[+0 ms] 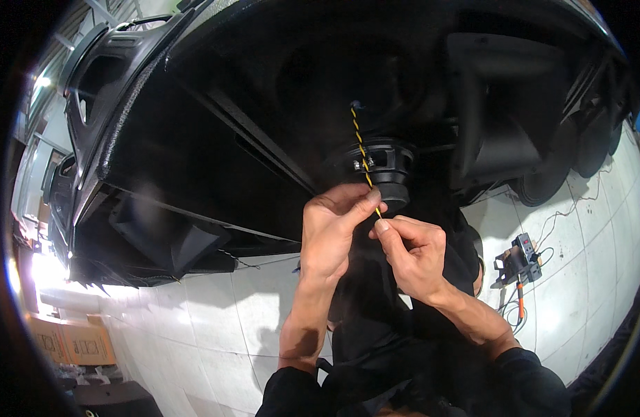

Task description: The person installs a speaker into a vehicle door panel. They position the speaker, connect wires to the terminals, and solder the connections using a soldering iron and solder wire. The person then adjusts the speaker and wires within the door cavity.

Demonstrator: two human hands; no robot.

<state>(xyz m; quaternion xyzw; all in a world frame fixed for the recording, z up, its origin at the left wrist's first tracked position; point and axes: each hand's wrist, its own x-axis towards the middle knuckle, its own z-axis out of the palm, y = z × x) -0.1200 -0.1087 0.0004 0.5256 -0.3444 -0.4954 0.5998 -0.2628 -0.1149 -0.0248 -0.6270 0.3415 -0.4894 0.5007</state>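
Observation:
A twisted yellow-and-black wire (359, 135) comes out of a hole in a large black speaker cabinet (215, 139) and runs down to my hands. My left hand (334, 226) pinches it between thumb and fingers. Just below and to the right, my right hand (416, 254) is closed on the lower end of the wire, thumb against fingertips. Behind the wire a round black speaker driver (388, 160) with metal terminals shows, partly hidden by my left fingers. The wire's very tip is hidden between my fingers.
On the pale tiled floor (229, 326) to the right stands a soldering station (521, 260) with an orange-handled iron (520, 300) and loose cables. Black cabinets with horn-shaped openings (167, 233) spread left and right. A cardboard box (80, 340) sits at the lower left.

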